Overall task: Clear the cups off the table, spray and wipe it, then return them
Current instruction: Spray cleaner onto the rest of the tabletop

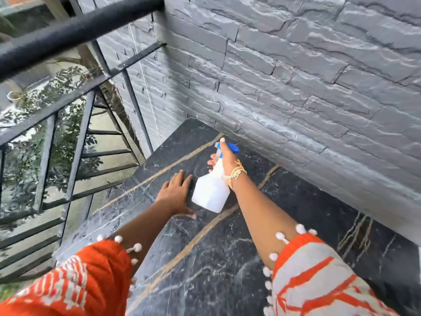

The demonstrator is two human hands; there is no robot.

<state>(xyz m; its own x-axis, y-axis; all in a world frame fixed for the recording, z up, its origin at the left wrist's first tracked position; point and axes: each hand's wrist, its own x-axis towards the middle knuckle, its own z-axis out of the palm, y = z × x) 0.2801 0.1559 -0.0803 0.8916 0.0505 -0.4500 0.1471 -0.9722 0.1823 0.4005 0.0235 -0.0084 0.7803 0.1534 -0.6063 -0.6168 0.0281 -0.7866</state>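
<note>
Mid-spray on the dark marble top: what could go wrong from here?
1. The left hand rests flat on the table just beside the spray bottle, so mist may land on it rather than the surface.
2. The nozzle points toward the far corner by the stone wall, so spray may hit the wall.
3. No cloth is in view, so the liquid may sit unwiped.

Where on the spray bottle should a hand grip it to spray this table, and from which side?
Grip the spray bottle at its narrow neck under the blue head, coming from behind the nozzle, as the right hand does: the neck is slim enough for the fingers to wrap. The wide white body looks harder to hold. The left hand rests flat on the table.
</note>
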